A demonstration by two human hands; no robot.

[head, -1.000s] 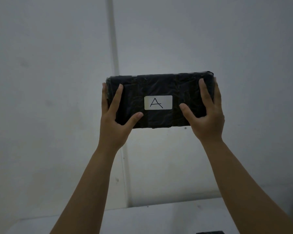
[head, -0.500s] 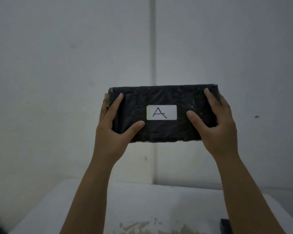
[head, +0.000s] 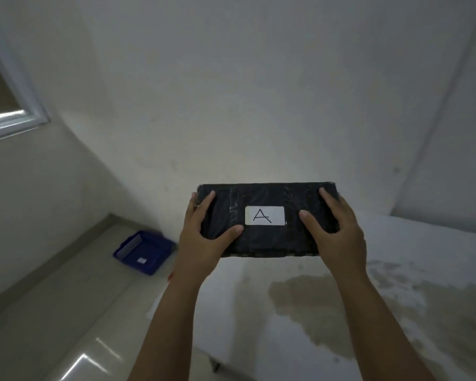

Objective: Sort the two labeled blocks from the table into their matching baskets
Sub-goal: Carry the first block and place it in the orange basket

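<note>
Both of my hands grip one black wrapped block [head: 267, 220], held up in the air in front of me, above the near-left part of the white table [head: 396, 312]. My left hand [head: 204, 240] clasps the block's left end, thumb lying across the front face and fingers wrapped over the top left corner. My right hand [head: 338, 235] clasps the right end the same way, thumb pointing toward the white label [head: 264, 215] at the centre of the face, which reads "A". The block's back and underside are hidden from me, and my palms cover both short ends. Its wrapping looks creased and glossy, though the dim light makes the surface hard to read.

Below the block and to its left, a blue basket [head: 144, 251] sits on the pale floor [head: 52, 312] against the wall [head: 231, 92]. It is blurred; a small white tag shows inside it, but I cannot read it, and something flat and grey lies along its left side that I cannot identify.

Beneath the block the table carries a large brownish stain, and its right side runs out of view. Far up and left of the block, a window frame [head: 17, 105] is cut off by the edge.
</note>
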